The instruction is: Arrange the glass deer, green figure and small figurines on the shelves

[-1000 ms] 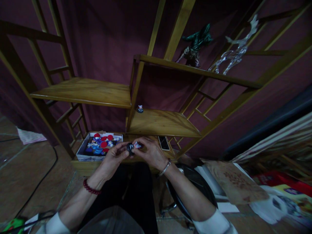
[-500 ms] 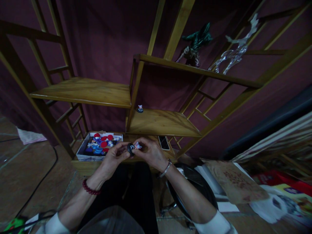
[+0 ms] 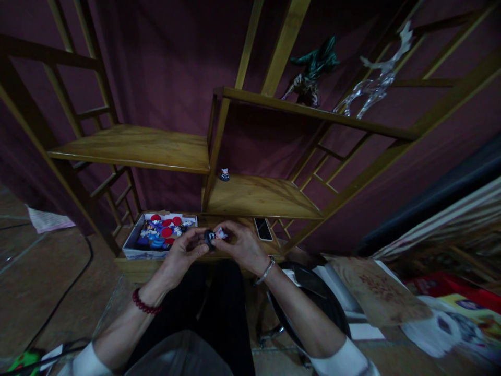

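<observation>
Both hands hold one small figurine (image 3: 213, 236), lying sideways between them above the lowest shelf. My left hand (image 3: 183, 253) pinches its dark round base, while my right hand (image 3: 245, 246) grips the pale, pinkish head end. A similar figurine (image 3: 224, 175) stands upright at the left corner of the middle shelf (image 3: 262, 196). Just left of my left hand is an open cardboard box (image 3: 146, 254) with several small figures and red round pieces in it.
A phone (image 3: 263, 228) lies on the lowest shelf, right of my right hand. Higher up stand a green statue (image 3: 315, 70) and a clear deer figure (image 3: 371, 89). A wooden shelf (image 3: 136, 146) juts out at left. A black round stool (image 3: 313, 297) is beside my right forearm.
</observation>
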`<action>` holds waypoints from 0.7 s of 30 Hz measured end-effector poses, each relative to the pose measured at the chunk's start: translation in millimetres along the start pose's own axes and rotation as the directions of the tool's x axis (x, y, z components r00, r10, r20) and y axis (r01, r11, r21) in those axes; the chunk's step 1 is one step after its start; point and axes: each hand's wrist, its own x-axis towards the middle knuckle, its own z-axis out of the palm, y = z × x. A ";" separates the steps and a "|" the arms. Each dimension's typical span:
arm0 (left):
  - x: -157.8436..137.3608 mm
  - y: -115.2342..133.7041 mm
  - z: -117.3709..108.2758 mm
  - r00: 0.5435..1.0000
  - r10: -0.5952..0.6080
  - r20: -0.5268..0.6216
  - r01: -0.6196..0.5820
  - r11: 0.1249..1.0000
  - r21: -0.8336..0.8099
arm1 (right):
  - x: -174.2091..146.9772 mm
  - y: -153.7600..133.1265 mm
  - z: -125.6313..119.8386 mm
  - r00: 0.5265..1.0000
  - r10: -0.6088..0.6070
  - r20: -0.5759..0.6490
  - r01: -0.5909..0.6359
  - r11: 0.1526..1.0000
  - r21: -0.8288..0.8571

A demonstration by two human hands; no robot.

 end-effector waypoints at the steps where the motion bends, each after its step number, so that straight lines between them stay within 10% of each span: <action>1: 0.1 0.2 0.1 1.000 -0.002 0.001 0.002 1.000 -0.001 | 0.0 0.3 0.3 1.000 -0.001 -0.004 0.001 1.000 0.001; 21: -0.9 6.3 5.0 0.999 0.004 0.040 0.006 0.972 -0.233 | 0.7 5.6 0.7 0.993 -0.110 -0.045 0.113 0.991 0.072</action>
